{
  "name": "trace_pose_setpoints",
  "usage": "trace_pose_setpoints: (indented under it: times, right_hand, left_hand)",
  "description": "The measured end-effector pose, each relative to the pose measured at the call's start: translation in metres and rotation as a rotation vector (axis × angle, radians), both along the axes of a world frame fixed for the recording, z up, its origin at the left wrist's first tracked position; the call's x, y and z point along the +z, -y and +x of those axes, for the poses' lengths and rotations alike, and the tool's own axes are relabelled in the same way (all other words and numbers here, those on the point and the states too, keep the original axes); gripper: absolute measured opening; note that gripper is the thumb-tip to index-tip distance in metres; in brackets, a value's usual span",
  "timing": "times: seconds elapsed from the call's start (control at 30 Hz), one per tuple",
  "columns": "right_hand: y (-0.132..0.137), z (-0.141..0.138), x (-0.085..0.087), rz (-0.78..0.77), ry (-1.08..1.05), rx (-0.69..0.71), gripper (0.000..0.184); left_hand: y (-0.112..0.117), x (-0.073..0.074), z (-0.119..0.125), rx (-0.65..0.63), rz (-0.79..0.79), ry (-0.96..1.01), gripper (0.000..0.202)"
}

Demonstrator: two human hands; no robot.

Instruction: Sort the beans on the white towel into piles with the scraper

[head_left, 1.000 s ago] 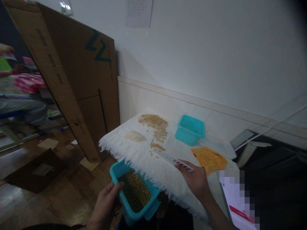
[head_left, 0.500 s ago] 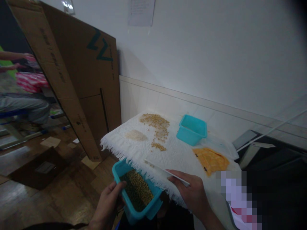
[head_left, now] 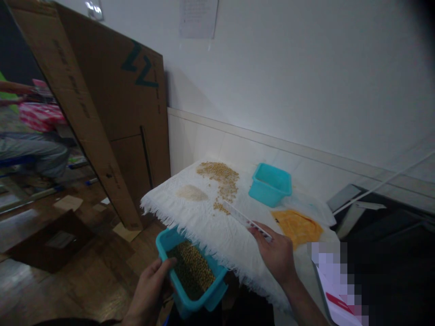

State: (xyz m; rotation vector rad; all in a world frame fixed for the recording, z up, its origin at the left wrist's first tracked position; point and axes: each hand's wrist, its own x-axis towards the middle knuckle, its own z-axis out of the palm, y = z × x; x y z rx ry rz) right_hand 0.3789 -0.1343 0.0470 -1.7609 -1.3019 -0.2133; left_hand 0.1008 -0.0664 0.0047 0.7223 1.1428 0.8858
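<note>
My left hand (head_left: 152, 281) grips the rim of a turquoise plastic container (head_left: 190, 305), thumb over the edge, just below the table's front edge. Inside lie yellow soybeans (head_left: 199, 267) beside small dark green beans (head_left: 185, 274). Pinched in my right hand (head_left: 277, 259) is a flat white strip (head_left: 239, 216) with dark marks along its edge. Its far end reaches a small cluster of soybeans (head_left: 220, 207) on the white fringed cloth (head_left: 190, 217). Behind that spreads a larger soybean heap (head_left: 219, 173), mixed with pale grains. A pile of white rice-like grains (head_left: 192, 193) lies to the left.
A second turquoise container (head_left: 270, 194) stands at the back, near a clear lid (head_left: 316, 210) and an orange cloth (head_left: 299, 226). A tall cardboard box (head_left: 115, 104) rises at the left. Beyond it, a person's arms (head_left: 13, 90) are partly visible.
My right hand has moved the white strip away from the cloth's front edge, forward to the small soybean cluster. My left hand keeps its hold on the container.
</note>
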Motion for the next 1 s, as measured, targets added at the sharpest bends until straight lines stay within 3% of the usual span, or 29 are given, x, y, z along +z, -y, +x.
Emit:
trace_pose_setpoints:
  times: [0.5, 1.0]
  right_hand:
    - [0.006, -0.010, -0.003, -0.012, -0.099, 0.048, 0.036]
    - [-0.001, -0.013, -0.005, 0.000, -0.135, 0.023, 0.035]
  left_hand:
    - [0.003, 0.012, 0.000, 0.000, 0.004, -0.013, 0.036]
    - [0.001, 0.000, 0.000, -0.023, 0.023, 0.005, 0.036]
